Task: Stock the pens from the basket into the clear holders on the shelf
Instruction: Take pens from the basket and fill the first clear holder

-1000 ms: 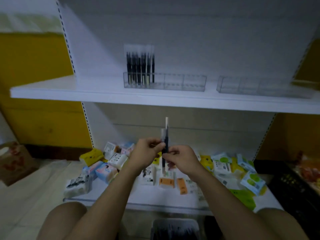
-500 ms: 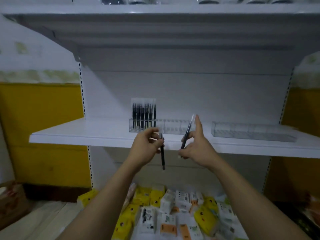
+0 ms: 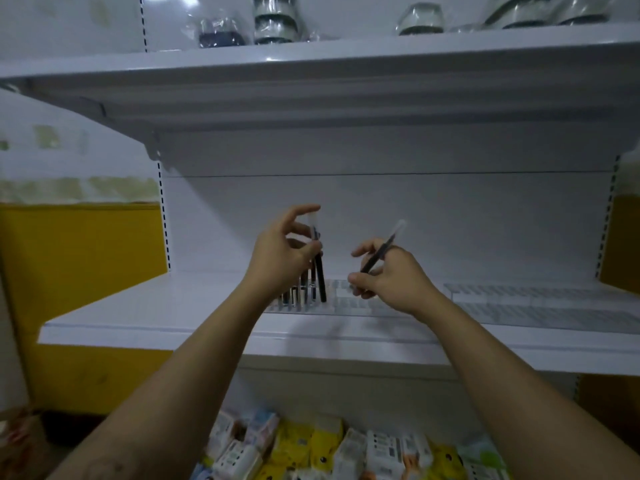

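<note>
My left hand pinches a black pen with a clear cap, held upright with its lower end inside the clear holder on the middle shelf. Several black pens stand in that holder's left end, partly hidden behind my hand. My right hand grips a second black pen, tilted up to the right, just above the holder's middle. A second clear holder lies further right on the shelf. The basket is out of view.
An upper shelf carries glassware and wrapped items. Below, the bottom shelf holds several yellow and white packets. Yellow wall panels flank the white shelving unit.
Both hands rose from below the shelf to the holder. They split the two pens between them, and the left one's pen now reaches down into the holder.
</note>
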